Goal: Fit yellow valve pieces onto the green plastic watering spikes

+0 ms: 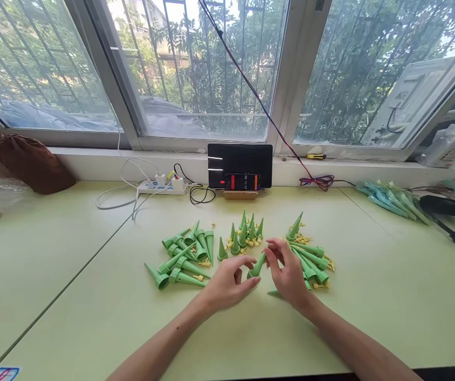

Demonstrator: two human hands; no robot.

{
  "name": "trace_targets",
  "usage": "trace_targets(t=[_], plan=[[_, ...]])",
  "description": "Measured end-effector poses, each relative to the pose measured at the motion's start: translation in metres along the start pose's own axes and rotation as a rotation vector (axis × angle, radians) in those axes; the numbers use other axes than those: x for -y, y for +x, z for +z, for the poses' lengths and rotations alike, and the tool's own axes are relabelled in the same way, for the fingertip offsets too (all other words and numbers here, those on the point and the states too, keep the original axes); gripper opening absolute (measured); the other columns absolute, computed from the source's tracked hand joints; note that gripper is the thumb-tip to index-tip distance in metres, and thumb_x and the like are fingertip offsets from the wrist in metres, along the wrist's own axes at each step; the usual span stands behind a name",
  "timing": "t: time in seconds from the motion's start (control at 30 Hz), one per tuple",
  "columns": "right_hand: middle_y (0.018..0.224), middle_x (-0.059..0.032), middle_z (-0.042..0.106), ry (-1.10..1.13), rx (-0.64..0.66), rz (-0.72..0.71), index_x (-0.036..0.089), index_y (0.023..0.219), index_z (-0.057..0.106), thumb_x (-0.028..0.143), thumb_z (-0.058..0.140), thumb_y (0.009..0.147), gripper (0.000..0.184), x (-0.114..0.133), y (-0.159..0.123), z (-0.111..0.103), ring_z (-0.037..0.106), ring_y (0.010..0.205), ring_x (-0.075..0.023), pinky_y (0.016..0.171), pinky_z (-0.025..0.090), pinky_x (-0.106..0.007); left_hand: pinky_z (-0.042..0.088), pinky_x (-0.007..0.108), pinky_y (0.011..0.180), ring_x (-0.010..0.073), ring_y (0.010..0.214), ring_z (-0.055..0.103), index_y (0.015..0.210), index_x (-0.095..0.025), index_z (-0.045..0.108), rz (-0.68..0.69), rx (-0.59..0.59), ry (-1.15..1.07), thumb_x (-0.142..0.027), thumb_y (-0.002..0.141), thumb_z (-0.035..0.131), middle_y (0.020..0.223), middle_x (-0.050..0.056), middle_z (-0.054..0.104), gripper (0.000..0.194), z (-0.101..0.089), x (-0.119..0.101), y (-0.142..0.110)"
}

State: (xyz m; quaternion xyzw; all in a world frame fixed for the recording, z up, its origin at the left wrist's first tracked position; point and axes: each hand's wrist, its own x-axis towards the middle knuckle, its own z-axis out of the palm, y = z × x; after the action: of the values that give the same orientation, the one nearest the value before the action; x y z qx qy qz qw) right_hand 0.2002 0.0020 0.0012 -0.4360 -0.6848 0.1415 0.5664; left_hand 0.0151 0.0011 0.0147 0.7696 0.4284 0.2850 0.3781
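A green plastic watering spike (257,266) is tilted between my hands, low over the table. My left hand (233,280) grips its wide base between thumb and fingers. At the pointed end, the fingertips of my right hand (286,269) are pinched together on the spike; whether a small yellow piece is also between them is hidden. Several spikes stand upright in a cluster (243,235) just beyond my hands, with small yellow valves (253,243) among them. To the left lies a loose pile of spikes (187,256). Another pile (310,262) is partly covered by my right hand.
A phone showing a timer (243,182) leans against a black tablet (239,159) at the back. Left of it are a power strip (161,187) and cables. Teal and green plastic pieces (394,198) and a black strapped device (453,211) lie at the far right.
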Motion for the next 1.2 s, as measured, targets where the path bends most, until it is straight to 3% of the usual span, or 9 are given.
trace_targets(t=[0.2, 0.33, 0.53, 0.63, 0.73, 0.8, 0.93, 1.07, 1.2], plan=[[0.088, -0.0039, 0.068, 0.011, -0.008, 0.026, 0.022, 0.106, 0.057, 0.027, 0.051, 0.101, 0.010, -0.0006, 0.0002, 0.0006, 0.067, 0.070, -0.0149, 0.064, 0.057, -0.026, 0.023, 0.020, 0.045, 0.0041, 0.050, 0.033, 0.120, -0.015, 0.062, -0.032, 0.119, -0.223, -0.032, 0.087, 0.064, 0.088, 0.001, 0.063, 0.037, 0.0008, 0.0053, 0.0016], [0.086, -0.0029, 0.067, -0.003, -0.003, 0.017, 0.021, 0.109, 0.057, 0.026, 0.053, 0.099, 0.012, 0.0014, 0.0011, -0.0006, 0.067, 0.073, -0.0154, 0.067, 0.058, -0.027, 0.027, 0.018, 0.042, 0.0023, 0.048, 0.037, 0.123, -0.013, 0.058, -0.071, 0.154, -0.384, -0.038, 0.090, 0.062, 0.105, 0.008, 0.065, 0.042, 0.0018, 0.0075, 0.0021], [0.084, -0.0017, 0.064, -0.019, 0.028, 0.012, 0.022, 0.114, 0.056, 0.027, 0.053, 0.099, 0.016, 0.0056, 0.0025, -0.0019, 0.066, 0.069, -0.0149, 0.067, 0.058, -0.028, 0.036, 0.018, 0.037, 0.0010, 0.038, 0.042, 0.129, -0.020, 0.055, -0.110, 0.259, -0.539, -0.048, 0.094, 0.056, 0.111, 0.009, 0.066, 0.045, 0.0018, 0.0083, 0.0023], [0.084, -0.0012, 0.062, -0.022, 0.014, 0.032, 0.022, 0.113, 0.056, 0.030, 0.053, 0.099, 0.016, 0.0056, 0.0024, -0.0016, 0.065, 0.068, -0.0146, 0.063, 0.058, -0.027, 0.038, 0.019, 0.039, 0.0035, 0.038, 0.044, 0.129, -0.018, 0.056, -0.097, 0.269, -0.499, -0.050, 0.097, 0.052, 0.087, 0.004, 0.066, 0.045, 0.0022, 0.0090, 0.0019], [0.083, -0.0003, 0.061, -0.020, 0.000, 0.030, 0.023, 0.112, 0.057, 0.030, 0.054, 0.099, 0.015, 0.0052, 0.0024, -0.0018, 0.063, 0.066, -0.0136, 0.062, 0.057, -0.025, 0.032, 0.018, 0.041, 0.0065, 0.040, 0.036, 0.130, -0.015, 0.055, -0.078, 0.262, -0.420, -0.046, 0.097, 0.053, 0.055, -0.008, 0.045, 0.045, 0.0005, 0.0075, 0.0004], [0.083, -0.0001, 0.061, -0.022, -0.006, 0.019, 0.022, 0.111, 0.057, 0.029, 0.055, 0.099, 0.014, 0.0052, 0.0027, -0.0022, 0.063, 0.067, -0.0134, 0.065, 0.057, -0.026, 0.026, 0.018, 0.042, 0.0072, 0.043, 0.031, 0.130, -0.015, 0.055, -0.064, 0.255, -0.367, -0.042, 0.095, 0.058, 0.051, -0.011, 0.035, 0.045, -0.0016, 0.0051, -0.0006], [0.083, -0.0002, 0.061, -0.022, -0.007, 0.014, 0.022, 0.111, 0.058, 0.029, 0.057, 0.098, 0.014, 0.0060, 0.0036, -0.0025, 0.062, 0.069, -0.0137, 0.066, 0.057, -0.026, 0.025, 0.018, 0.044, 0.0072, 0.048, 0.031, 0.127, -0.015, 0.057, -0.035, 0.242, -0.315, -0.037, 0.093, 0.060, 0.056, -0.010, 0.035, 0.040, -0.0039, 0.0006, -0.0010], [0.081, 0.0005, 0.061, 0.014, 0.001, 0.028, 0.023, 0.110, 0.057, 0.032, 0.059, 0.098, 0.015, 0.0069, 0.0038, -0.0024, 0.062, 0.067, -0.0138, 0.065, 0.057, -0.026, 0.032, 0.018, 0.045, 0.0058, 0.048, 0.037, 0.128, -0.016, 0.056, -0.035, 0.260, -0.376, -0.038, 0.095, 0.057, 0.068, -0.005, 0.049, 0.039, -0.0020, 0.0016, -0.0007], [0.080, 0.0006, 0.061, 0.044, 0.011, 0.042, 0.023, 0.111, 0.056, 0.033, 0.058, 0.098, 0.017, 0.0070, 0.0038, -0.0033, 0.063, 0.066, -0.0142, 0.064, 0.058, -0.027, 0.038, 0.019, 0.044, 0.0032, 0.044, 0.045, 0.135, -0.022, 0.050, -0.076, 0.328, -0.518, -0.045, 0.097, 0.054, 0.100, 0.006, 0.064, 0.045, 0.0002, 0.0072, -0.0009]])
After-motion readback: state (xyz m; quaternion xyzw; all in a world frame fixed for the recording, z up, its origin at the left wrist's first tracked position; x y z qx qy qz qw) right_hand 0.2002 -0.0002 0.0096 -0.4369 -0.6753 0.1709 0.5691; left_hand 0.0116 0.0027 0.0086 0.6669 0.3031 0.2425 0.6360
